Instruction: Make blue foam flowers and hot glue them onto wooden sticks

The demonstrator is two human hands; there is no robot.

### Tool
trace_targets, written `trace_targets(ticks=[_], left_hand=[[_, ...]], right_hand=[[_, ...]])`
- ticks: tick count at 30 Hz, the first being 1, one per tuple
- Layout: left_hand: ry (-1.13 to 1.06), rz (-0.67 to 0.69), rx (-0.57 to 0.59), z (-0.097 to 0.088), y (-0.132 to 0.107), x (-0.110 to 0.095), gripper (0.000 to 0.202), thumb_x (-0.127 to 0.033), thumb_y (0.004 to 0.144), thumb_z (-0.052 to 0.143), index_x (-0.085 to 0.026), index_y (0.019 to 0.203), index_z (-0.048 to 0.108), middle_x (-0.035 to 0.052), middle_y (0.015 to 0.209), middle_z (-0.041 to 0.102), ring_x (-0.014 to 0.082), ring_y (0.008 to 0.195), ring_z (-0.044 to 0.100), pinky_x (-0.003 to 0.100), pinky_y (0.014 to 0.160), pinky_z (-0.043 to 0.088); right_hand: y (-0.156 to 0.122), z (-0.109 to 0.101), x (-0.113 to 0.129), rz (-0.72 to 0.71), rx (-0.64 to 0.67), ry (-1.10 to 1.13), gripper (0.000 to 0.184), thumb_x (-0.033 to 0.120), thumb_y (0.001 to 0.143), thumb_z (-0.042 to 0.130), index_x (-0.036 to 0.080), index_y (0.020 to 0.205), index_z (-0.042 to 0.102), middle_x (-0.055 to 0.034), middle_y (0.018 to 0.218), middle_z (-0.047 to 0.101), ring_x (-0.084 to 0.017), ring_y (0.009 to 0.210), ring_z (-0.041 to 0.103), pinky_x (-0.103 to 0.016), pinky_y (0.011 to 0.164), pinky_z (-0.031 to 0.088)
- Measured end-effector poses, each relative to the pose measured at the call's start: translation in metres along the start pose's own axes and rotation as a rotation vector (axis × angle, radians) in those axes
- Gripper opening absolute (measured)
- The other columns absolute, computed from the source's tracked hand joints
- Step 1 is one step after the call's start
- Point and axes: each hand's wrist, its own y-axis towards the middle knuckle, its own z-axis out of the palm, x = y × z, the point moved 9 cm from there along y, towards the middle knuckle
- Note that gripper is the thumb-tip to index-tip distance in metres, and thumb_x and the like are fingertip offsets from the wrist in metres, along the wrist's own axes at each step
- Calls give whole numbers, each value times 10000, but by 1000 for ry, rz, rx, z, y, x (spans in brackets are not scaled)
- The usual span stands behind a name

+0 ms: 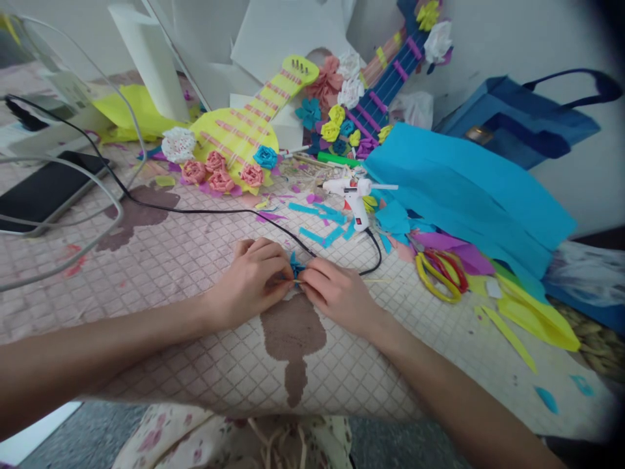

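Observation:
My left hand (258, 277) and my right hand (336, 290) meet above the near middle of the table, fingers pinched together. Between them is a small blue paper flower (295, 266), partly hidden by my fingertips. A thin yellowish stick (378, 281) runs through the pinch and sticks out to the right beyond my right hand. My left fingers press on the flower's left side, while my right fingers grip the stick close to the flower. Just beyond my hands lie strips of blue paper (312, 236) and a white hot glue gun (355, 195).
Behind stand a yellow paper guitar (239, 133) and a blue one (388, 85), both trimmed with paper flowers. Scissors with yellow handles (437, 279) and a large blue sheet (469, 189) lie right. A black cord (205, 211) crosses the table; a phone (49, 189) rests left.

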Motion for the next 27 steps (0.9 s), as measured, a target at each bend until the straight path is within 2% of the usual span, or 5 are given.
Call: trace_targets(ticks=[10, 15, 19, 22, 27], left_hand=[[-67, -31, 34, 4, -2, 7, 72, -205, 848, 574, -199, 783, 603, 1, 848, 602, 194, 892, 495, 389, 819, 312], [-31, 4, -5, 0, -1, 1, 46, -209, 869, 552, -194, 835, 578, 9, 883, 604, 187, 894, 500, 383, 831, 318], [47, 101, -12, 0, -1, -8, 100, -177, 906, 490, -187, 822, 543, 4, 851, 609, 169, 881, 521, 384, 867, 324], [122, 207, -40, -4, -3, -17, 131, -170, 926, 460, -206, 871, 573, 6, 900, 632, 168, 902, 531, 406, 896, 314], [187, 328, -97, -11, -7, -25, 135, -160, 919, 502, -233, 895, 613, -13, 909, 675, 170, 938, 571, 436, 931, 287]], right_hand=[[-1, 5, -3, 47, 29, 89, 173, 227, 935, 428, 185, 885, 588, -40, 905, 601, -135, 774, 558, -254, 647, 420], [-1, 8, -6, 102, 61, 159, 183, 235, 943, 417, 179, 884, 581, -35, 890, 592, -125, 758, 564, -243, 653, 432], [-2, 9, -9, 116, 68, 186, 200, 247, 950, 409, 172, 899, 587, -37, 887, 591, -124, 749, 569, -240, 645, 434], [-2, 9, -11, 132, 72, 198, 213, 260, 957, 395, 173, 908, 583, -41, 899, 594, -124, 755, 574, -240, 636, 433], [-2, 10, -12, 144, 78, 226, 216, 261, 960, 388, 177, 923, 583, -45, 912, 593, -127, 778, 576, -240, 627, 432]])
